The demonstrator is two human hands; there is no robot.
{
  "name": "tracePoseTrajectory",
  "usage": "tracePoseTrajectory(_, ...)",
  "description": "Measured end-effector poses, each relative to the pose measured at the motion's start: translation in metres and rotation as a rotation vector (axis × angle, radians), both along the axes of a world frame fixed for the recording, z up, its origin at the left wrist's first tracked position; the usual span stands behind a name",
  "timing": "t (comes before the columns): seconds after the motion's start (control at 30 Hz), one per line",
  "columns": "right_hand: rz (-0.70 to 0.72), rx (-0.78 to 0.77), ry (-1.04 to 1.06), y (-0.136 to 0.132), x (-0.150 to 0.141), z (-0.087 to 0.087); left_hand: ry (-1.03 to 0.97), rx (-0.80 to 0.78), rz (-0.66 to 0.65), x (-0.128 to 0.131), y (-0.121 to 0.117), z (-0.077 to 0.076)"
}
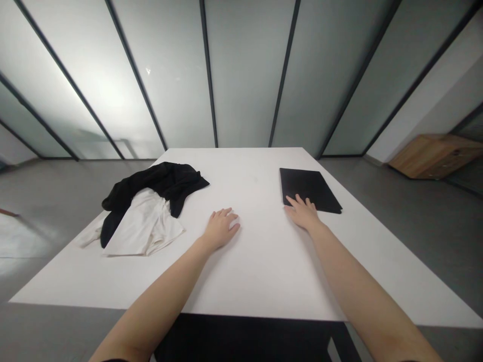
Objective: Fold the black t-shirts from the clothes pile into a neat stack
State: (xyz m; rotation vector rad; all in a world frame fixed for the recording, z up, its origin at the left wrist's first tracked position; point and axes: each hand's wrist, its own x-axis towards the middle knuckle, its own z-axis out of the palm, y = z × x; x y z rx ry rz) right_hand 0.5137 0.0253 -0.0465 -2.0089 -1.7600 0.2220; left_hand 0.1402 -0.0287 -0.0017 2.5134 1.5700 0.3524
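Right hand [302,213], fingers spread at the near left corner of a black board [311,183] on the worktop [249,281], left hand [222,230] palm down, fingers open, between board and bunched white cloth [141,226] and black cloth [166,178].

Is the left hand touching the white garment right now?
Apart. The head view shows bare white tabletop between the left hand and the nearest edge of the white garment.

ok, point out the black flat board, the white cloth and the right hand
black flat board [310,186], head view: middle of its top face
white cloth [138,227], head view: middle of its upper surface
right hand [302,212], head view: back of the hand
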Motion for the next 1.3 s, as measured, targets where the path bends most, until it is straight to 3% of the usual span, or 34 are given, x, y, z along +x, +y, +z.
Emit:
tracePoseTrajectory(0.1, -0.049, -0.004, -0.006, 0.005, 0.012, -0.004, 0.010, -0.009, 0.007, 0.000, 0.000, 0.002)
tracePoseTrajectory(0.3, -0.191, -0.067, 0.034, 0.006, 0.034, 0.005, 0.007, -0.019, 0.021, -0.001, 0.000, 0.003)
tracePoseTrajectory(0.63, -0.341, -0.037, 0.027, 0.000, 0.046, 0.013, -0.020, -0.019, 0.014, -0.004, 0.002, 0.001)
tracePoseTrajectory(1.0, -0.300, -0.141, -0.085, -0.006, 0.055, 0.024, -0.056, 0.023, 0.072, -0.018, 0.016, -0.006)
tracePoseTrajectory(1.1, -0.313, -0.170, -0.104, -0.008, 0.051, 0.025, -0.067, 0.056, 0.182, -0.028, 0.025, -0.006)
tracePoseTrajectory(1.2, -0.334, -0.147, -0.110, -0.008, 0.042, 0.025, -0.078, 0.100, 0.411, -0.045, 0.035, -0.002)
tracePoseTrajectory(1.3, -0.260, -0.022, -0.095, -0.007, 0.027, 0.024, -0.090, 0.161, 0.648, -0.069, 0.045, 0.003)
